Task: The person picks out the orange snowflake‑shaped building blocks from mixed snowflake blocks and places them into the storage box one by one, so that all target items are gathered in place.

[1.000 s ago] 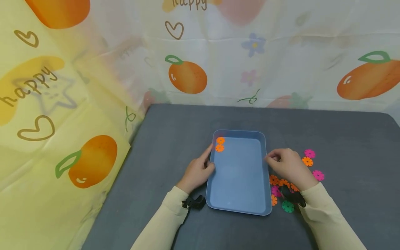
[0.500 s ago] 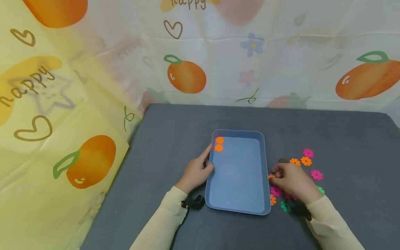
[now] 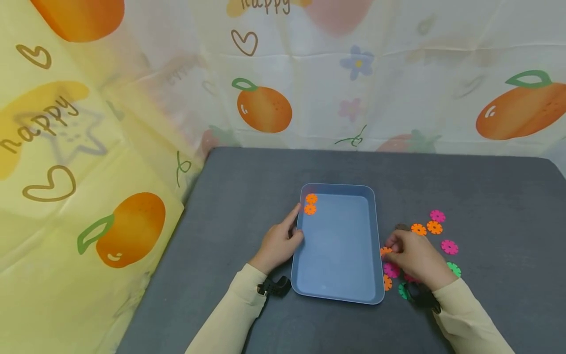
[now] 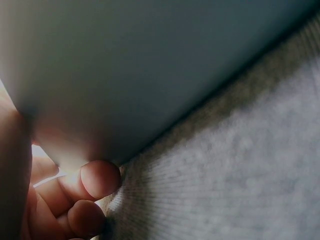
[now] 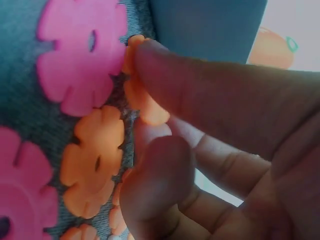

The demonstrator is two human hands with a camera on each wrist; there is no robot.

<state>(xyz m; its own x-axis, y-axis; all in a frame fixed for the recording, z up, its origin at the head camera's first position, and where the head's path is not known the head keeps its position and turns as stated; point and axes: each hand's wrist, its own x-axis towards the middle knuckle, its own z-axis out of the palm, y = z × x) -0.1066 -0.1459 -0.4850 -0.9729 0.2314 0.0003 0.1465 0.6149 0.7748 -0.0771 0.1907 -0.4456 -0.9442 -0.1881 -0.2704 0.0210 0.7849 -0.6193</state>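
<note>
We have our left hand (image 3: 278,244) resting against the left wall of the blue tray (image 3: 338,280), fingers laid along its side and steadying it on the grey felt table (image 3: 247,196); the left wrist view shows fingertips tucked against the tray's base, not curled round anything. Over on the right, our right hand (image 3: 413,255) is down among the scattered flower discs just beside the tray's right rim, and thumb and forefinger are pinching an orange flower disc (image 5: 142,97) by its edge. The right wrist view shows that plainly, with a pink flower disc (image 5: 80,57) and another orange disc (image 5: 95,162) lying flat right next to it. Two orange discs (image 3: 311,204) already sit in the tray's far left corner. To do this well, we judge the pinch wants to stay on one disc only, since the neighbours lie touching and could lift along with it, and the left hand should keep the tray from sliding on the felt. More discs, pink, orange and green (image 3: 454,269), lie further right, near the hand.
</note>
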